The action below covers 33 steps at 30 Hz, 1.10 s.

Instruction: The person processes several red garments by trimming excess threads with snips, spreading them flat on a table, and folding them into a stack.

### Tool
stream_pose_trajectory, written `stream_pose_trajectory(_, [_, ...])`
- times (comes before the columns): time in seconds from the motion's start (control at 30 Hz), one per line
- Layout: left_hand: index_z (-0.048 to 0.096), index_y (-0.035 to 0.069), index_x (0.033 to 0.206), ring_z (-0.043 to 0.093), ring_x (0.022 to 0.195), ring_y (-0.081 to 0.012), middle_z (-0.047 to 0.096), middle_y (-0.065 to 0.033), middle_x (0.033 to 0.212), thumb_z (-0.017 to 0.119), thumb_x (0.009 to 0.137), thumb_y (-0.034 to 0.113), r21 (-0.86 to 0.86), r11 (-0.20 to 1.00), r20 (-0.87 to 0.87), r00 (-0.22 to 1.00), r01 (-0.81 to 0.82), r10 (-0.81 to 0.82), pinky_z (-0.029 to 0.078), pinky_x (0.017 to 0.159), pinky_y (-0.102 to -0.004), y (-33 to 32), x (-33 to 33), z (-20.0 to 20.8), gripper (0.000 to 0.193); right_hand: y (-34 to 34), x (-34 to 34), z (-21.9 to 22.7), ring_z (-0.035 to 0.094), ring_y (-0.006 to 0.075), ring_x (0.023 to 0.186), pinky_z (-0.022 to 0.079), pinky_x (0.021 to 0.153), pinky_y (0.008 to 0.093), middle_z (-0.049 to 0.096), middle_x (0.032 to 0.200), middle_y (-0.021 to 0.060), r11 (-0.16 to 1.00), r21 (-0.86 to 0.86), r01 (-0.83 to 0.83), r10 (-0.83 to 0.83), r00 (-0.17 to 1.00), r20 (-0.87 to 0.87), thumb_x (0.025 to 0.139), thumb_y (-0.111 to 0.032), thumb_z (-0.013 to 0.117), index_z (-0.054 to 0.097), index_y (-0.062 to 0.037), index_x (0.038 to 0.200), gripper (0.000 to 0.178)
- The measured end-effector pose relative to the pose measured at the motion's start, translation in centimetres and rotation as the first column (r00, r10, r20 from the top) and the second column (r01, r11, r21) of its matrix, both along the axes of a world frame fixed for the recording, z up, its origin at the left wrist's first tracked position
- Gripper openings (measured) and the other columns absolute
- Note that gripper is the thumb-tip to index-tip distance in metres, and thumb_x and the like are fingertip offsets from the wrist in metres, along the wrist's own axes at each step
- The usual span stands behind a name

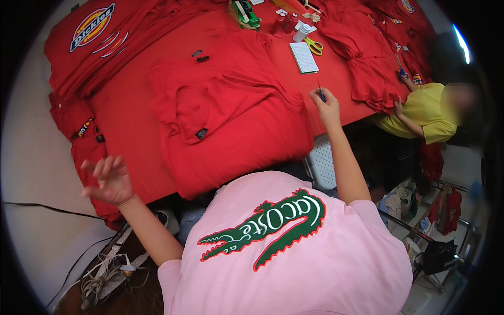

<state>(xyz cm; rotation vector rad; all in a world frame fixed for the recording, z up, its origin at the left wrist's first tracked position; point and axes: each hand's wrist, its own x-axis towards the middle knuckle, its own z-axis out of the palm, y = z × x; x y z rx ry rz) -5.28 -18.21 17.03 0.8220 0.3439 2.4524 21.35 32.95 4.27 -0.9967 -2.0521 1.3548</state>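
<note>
A red T-shirt (231,89) lies spread and creased in front of me, its neckline and a dark label facing my side. Left of it, my left hand (109,181) hovers near the table's edge with fingers spread and nothing in them. To the right of the shirt, my right hand (326,102) is closed around small thread snips (322,94). Their thin blades point away from me and a bit of blue handle shows; most of the handle is hidden in my palm.
Red garments (89,63) are heaped at the left. A notepad (303,56), yellow-handled scissors (315,47), a white bottle (302,33) and a green tape dispenser (245,14) stand farther back. At right, a person in yellow (420,110) handles red garments. Tangled cables (100,278) lie lower left.
</note>
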Motion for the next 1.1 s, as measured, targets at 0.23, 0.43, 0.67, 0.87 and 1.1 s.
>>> stream_pose_trajectory(0.23, [0.054, 0.003, 0.143, 0.056, 0.131, -0.0205, 0.061, -0.0145, 0.139, 0.073, 0.095, 0.024, -0.917, 0.256, -0.280, 0.950, -0.307, 0.138, 0.040, 0.112, -0.0359, 12.2, 3.0, -10.2, 0.056, -3.6, 0.7, 1.4, 0.062, 0.0146, 0.076, 0.050, 0.071, 0.0315, 0.070, 0.083, 0.0034, 0.954, 0.004, -0.299, 0.296, 0.945, 0.142, 0.089, -0.022, 0.077, 0.072, -0.0053, 0.102, 0.022])
stream_pose_trajectory(0.43, [0.061, 0.003, 0.136, 0.063, 0.108, -0.0154, 0.069, -0.0100, 0.115, 0.075, 0.093, 0.012, -0.929, 0.078, -0.369, 0.920, -0.361, -0.131, 0.049, 0.097, -0.0294, 22.8, 1.4, -12.8, 0.046, -3.5, -0.2, 3.0, 0.061, 0.0292, 0.070, 0.048, 0.068, 0.0414, 0.064, 0.077, 0.0156, 0.884, 0.036, -0.465, 0.400, 0.796, 0.454, 0.084, -0.040, 0.079, 0.067, -0.0034, 0.089, 0.039])
stream_pose_trajectory(0.67, [0.061, 0.008, 0.137, 0.059, 0.124, -0.0189, 0.064, -0.0105, 0.134, 0.065, 0.095, 0.000, -0.628, 0.395, -0.633, 0.736, -0.670, 0.242, 0.044, 0.109, -0.0333, 26.1, -3.5, -2.2, 0.043, 0.4, 2.0, 4.0, 0.052, 0.0293, 0.059, 0.043, 0.061, 0.0401, 0.054, 0.065, 0.0179, 0.895, 0.025, -0.445, 0.399, 0.825, 0.400, 0.086, -0.041, 0.078, 0.062, 0.0009, 0.078, 0.045])
stream_pose_trajectory(0.87, [0.067, 0.011, 0.131, 0.053, 0.135, -0.0255, 0.058, -0.0145, 0.144, 0.071, 0.091, 0.007, -0.498, -0.055, -0.865, 0.500, -0.865, -0.034, 0.042, 0.112, -0.0379, 17.7, -3.3, -6.4, 0.041, 0.7, 3.2, 1.3, 0.052, 0.0184, 0.063, 0.043, 0.062, 0.0340, 0.054, 0.067, 0.0120, 0.893, -0.054, -0.447, 0.435, 0.823, 0.365, 0.089, -0.033, 0.077, 0.064, 0.0018, 0.084, 0.038])
stream_pose_trajectory(1.1, [0.064, 0.004, 0.129, 0.060, 0.122, -0.0197, 0.066, -0.0072, 0.130, 0.067, 0.095, 0.007, -0.854, -0.133, -0.449, 0.585, -0.503, 0.675, 0.044, 0.108, -0.0319, 3.2, 5.1, -16.7, 0.034, 1.3, 3.8, 0.0, 0.054, 0.0052, 0.081, 0.046, 0.074, 0.0244, 0.063, 0.084, -0.0035, 0.829, -0.354, -0.433, 0.514, 0.840, 0.175, 0.094, -0.018, 0.076, 0.070, 0.0045, 0.098, 0.024])
